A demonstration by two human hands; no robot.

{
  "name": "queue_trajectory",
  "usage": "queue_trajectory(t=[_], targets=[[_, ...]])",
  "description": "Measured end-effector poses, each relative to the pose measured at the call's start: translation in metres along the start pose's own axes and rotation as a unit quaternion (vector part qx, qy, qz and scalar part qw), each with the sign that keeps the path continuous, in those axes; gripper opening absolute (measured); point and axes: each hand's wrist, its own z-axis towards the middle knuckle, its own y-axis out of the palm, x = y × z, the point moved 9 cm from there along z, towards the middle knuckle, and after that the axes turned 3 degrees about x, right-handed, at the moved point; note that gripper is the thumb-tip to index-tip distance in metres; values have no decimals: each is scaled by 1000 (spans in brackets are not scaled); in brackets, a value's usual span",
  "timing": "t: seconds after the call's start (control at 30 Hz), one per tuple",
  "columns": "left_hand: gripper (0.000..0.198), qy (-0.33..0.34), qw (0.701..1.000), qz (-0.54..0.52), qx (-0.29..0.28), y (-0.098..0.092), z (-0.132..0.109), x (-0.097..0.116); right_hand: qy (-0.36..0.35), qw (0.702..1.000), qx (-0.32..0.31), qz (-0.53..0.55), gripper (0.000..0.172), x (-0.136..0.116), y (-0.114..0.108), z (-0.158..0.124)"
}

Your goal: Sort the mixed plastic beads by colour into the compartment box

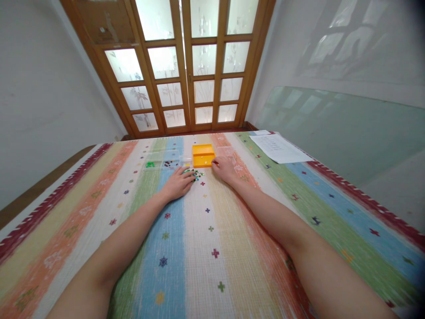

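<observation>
My left hand [178,182] lies flat on the striped cloth [206,248], fingers stretched toward a small heap of coloured beads [195,173]. My right hand [225,169] is closed in a pinch beside the orange tray [202,155], with something tiny and red at its fingertips. To the left of the orange tray stand clear plastic boxes [164,162]; one holds green bits, another dark red bits.
A sheet of printed paper [279,148] lies at the far right of the cloth. A wooden glazed door [186,66] stands behind the surface. A glass pane [348,133] leans against the right wall.
</observation>
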Motion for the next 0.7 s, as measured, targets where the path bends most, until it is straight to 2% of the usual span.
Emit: queue_trajectory(t=[0.13, 0.53, 0.63, 0.7], targets=[[37, 25, 1000, -6, -17, 1, 3, 17, -2, 1000, 2, 0, 17, -1, 0, 0], [39, 46, 998, -30, -39, 5, 4, 29, -1, 1000, -5, 6, 18, -5, -3, 0], [39, 42, 998, -37, -36, 6, 4, 28, -28, 999, -13, 20, 19, -15, -7, -2], [38, 33, 998, -44, -28, 6, 3, 23, -63, 996, -49, 42, 19, -28, -5, -6]])
